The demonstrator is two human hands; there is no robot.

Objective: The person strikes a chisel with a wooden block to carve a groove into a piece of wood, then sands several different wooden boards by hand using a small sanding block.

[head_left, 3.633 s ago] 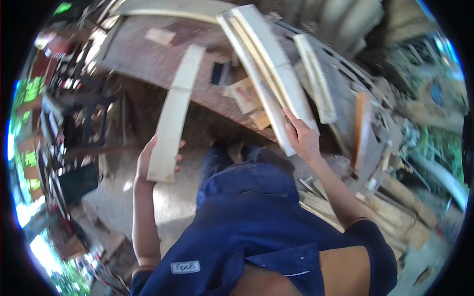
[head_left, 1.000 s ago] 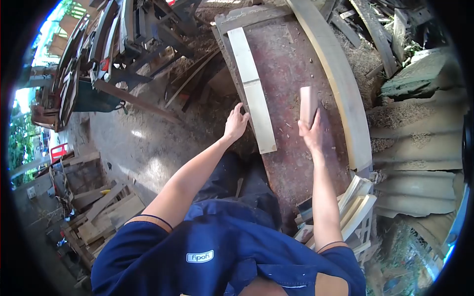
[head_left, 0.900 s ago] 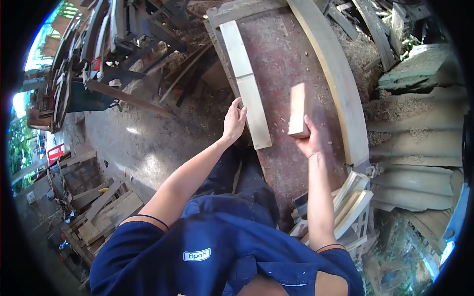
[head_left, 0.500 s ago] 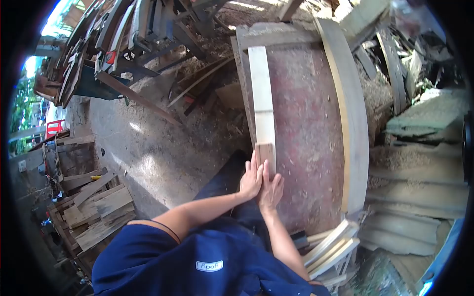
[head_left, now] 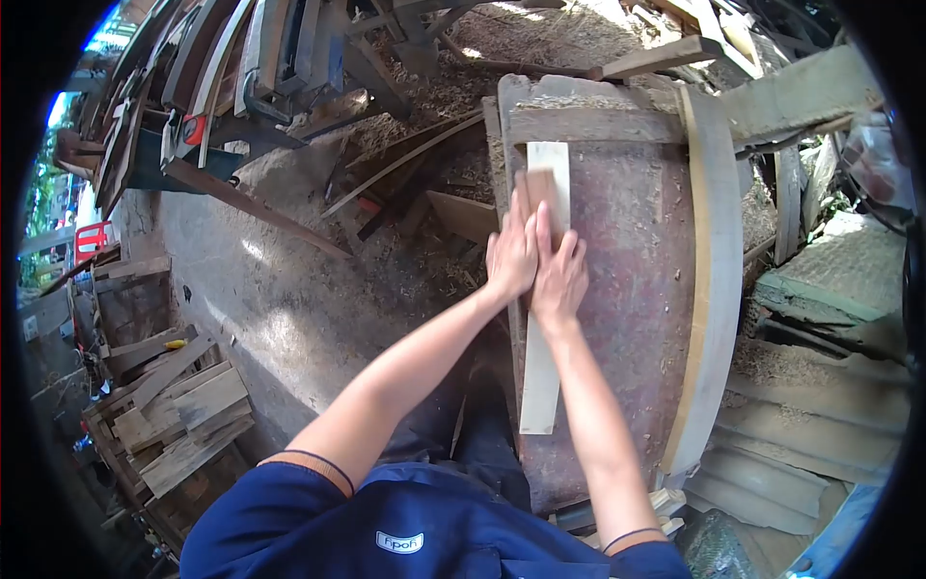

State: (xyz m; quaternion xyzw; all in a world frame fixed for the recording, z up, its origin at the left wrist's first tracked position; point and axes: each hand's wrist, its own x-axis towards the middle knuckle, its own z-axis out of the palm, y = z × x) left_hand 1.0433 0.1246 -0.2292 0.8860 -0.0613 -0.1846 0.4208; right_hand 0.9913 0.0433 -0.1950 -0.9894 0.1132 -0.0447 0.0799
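Note:
A long pale wooden board lies lengthwise on the reddish bench top, near its left edge. On its far part rests a small brown wooden block, slightly blurred. My left hand is on the block's left side, fingers pointing forward along it. Beside it, my right hand holds the block from the right, its fingers partly spread. The two hands touch each other at the thumbs. The block's underside and its near end are hidden.
A thick curved plank runs along the bench's right side. Corrugated sheets lie further right. Stacked boards stand at the lower left, and timber pieces crowd the upper left. Sawdust covers the ground behind.
Both hands have pushed the block forward along the board, from its nearer part toward the far end. My arms are more stretched out, and the view has shifted.

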